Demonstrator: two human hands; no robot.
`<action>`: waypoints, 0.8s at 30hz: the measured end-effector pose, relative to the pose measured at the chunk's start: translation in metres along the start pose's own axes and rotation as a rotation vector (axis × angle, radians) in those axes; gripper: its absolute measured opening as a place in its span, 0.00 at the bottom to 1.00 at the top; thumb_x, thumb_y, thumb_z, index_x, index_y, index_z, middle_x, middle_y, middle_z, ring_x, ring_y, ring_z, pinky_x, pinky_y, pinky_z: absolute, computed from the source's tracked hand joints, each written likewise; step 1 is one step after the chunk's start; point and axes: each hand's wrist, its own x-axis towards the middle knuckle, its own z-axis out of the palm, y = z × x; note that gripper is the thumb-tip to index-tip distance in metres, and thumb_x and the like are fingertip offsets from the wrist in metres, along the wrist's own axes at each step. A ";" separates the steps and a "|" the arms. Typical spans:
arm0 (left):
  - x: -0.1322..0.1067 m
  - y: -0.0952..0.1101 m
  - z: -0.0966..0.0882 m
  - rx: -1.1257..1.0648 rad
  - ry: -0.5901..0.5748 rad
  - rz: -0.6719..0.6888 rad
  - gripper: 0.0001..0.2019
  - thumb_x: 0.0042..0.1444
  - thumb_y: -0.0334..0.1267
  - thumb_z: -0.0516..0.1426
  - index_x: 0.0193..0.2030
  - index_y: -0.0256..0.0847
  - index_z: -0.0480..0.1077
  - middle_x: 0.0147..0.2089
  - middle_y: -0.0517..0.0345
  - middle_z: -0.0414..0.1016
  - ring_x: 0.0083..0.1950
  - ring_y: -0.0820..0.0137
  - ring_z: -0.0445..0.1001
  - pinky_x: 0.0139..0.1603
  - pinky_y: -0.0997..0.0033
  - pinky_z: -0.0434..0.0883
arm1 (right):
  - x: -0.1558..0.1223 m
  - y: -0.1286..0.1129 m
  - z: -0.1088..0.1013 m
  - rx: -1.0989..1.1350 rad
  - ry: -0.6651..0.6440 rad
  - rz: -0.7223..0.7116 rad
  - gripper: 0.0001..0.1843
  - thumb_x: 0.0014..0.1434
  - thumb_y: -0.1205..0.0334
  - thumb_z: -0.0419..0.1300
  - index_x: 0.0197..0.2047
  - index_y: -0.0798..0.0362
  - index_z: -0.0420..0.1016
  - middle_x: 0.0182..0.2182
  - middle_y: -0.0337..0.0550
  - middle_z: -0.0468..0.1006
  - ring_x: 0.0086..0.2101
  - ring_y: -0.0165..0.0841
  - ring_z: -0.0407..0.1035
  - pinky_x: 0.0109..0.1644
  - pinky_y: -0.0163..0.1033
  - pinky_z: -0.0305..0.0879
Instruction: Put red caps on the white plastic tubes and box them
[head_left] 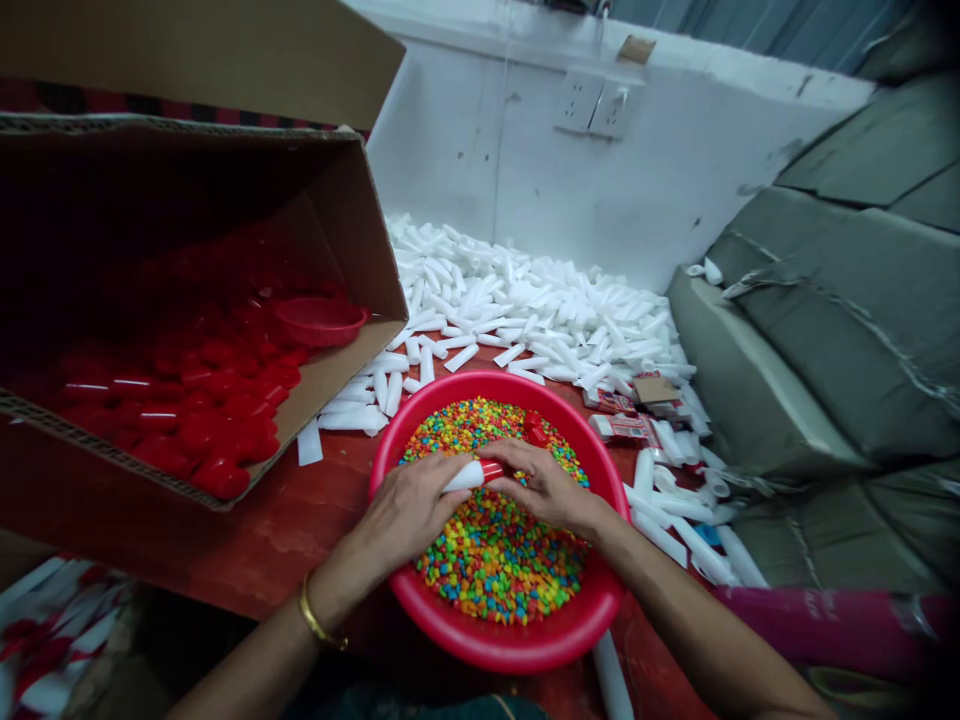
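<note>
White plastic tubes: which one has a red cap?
The tube between the left hand and right hand, above the red plastic basin; heaped ones lie uncapped.

Right hand covers the end of the white tube at the red cap; join not visible. Cardboard box cut off by left edge, loose red caps deep inside lost in shadow. Coloured pellets too small to resolve.

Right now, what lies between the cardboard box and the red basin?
The head view shows loose white plastic tubes on the red tabletop there.
</note>
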 end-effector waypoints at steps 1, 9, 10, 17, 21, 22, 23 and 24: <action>-0.001 0.000 0.001 0.035 0.016 0.023 0.16 0.61 0.38 0.50 0.55 0.41 0.64 0.44 0.52 0.73 0.43 0.63 0.72 0.43 0.61 0.70 | 0.000 0.000 0.001 0.039 -0.032 0.071 0.15 0.62 0.53 0.52 0.44 0.54 0.71 0.36 0.46 0.74 0.36 0.34 0.69 0.40 0.39 0.66; -0.005 0.001 0.006 0.094 0.078 0.061 0.16 0.61 0.38 0.50 0.55 0.40 0.62 0.42 0.52 0.72 0.42 0.62 0.71 0.42 0.60 0.69 | 0.005 -0.003 0.015 0.223 -0.063 0.558 0.40 0.60 0.33 0.29 0.23 0.54 0.67 0.14 0.37 0.62 0.18 0.28 0.59 0.23 0.34 0.57; -0.005 0.000 0.005 0.059 0.096 0.035 0.16 0.61 0.38 0.50 0.55 0.39 0.62 0.44 0.51 0.72 0.43 0.63 0.72 0.43 0.60 0.70 | 0.006 -0.004 0.015 0.192 -0.029 0.479 0.36 0.61 0.34 0.34 0.27 0.54 0.68 0.18 0.38 0.65 0.21 0.29 0.61 0.26 0.35 0.58; -0.004 0.003 0.006 0.113 0.131 -0.022 0.16 0.60 0.36 0.51 0.55 0.39 0.63 0.43 0.52 0.73 0.44 0.63 0.72 0.43 0.61 0.70 | 0.005 -0.003 0.013 0.191 -0.032 0.328 0.22 0.60 0.44 0.50 0.24 0.52 0.60 0.19 0.33 0.57 0.21 0.27 0.52 0.24 0.33 0.49; -0.006 0.004 0.002 0.047 0.116 -0.017 0.16 0.60 0.36 0.52 0.55 0.38 0.63 0.44 0.51 0.73 0.46 0.63 0.72 0.45 0.61 0.70 | 0.004 -0.003 0.017 0.224 -0.058 0.436 0.24 0.61 0.42 0.46 0.23 0.51 0.57 0.18 0.33 0.57 0.21 0.28 0.52 0.24 0.34 0.48; -0.007 0.003 0.000 -0.009 0.098 -0.007 0.16 0.60 0.37 0.52 0.54 0.39 0.64 0.45 0.51 0.73 0.46 0.64 0.72 0.45 0.63 0.70 | 0.004 -0.004 0.017 0.184 -0.049 0.416 0.23 0.61 0.43 0.46 0.25 0.51 0.58 0.20 0.34 0.58 0.22 0.28 0.53 0.25 0.34 0.50; -0.008 0.002 -0.001 -0.056 0.078 0.003 0.16 0.59 0.37 0.52 0.54 0.40 0.64 0.46 0.52 0.74 0.46 0.64 0.73 0.45 0.64 0.70 | 0.004 -0.005 0.017 0.129 -0.039 0.386 0.22 0.61 0.43 0.46 0.26 0.51 0.58 0.22 0.35 0.59 0.24 0.29 0.54 0.27 0.34 0.50; -0.008 0.001 -0.002 -0.090 0.059 0.014 0.15 0.59 0.37 0.52 0.53 0.41 0.64 0.46 0.53 0.74 0.46 0.65 0.73 0.45 0.64 0.71 | 0.004 -0.006 0.016 0.079 -0.033 0.360 0.21 0.61 0.44 0.46 0.26 0.52 0.58 0.23 0.35 0.59 0.25 0.29 0.54 0.28 0.34 0.50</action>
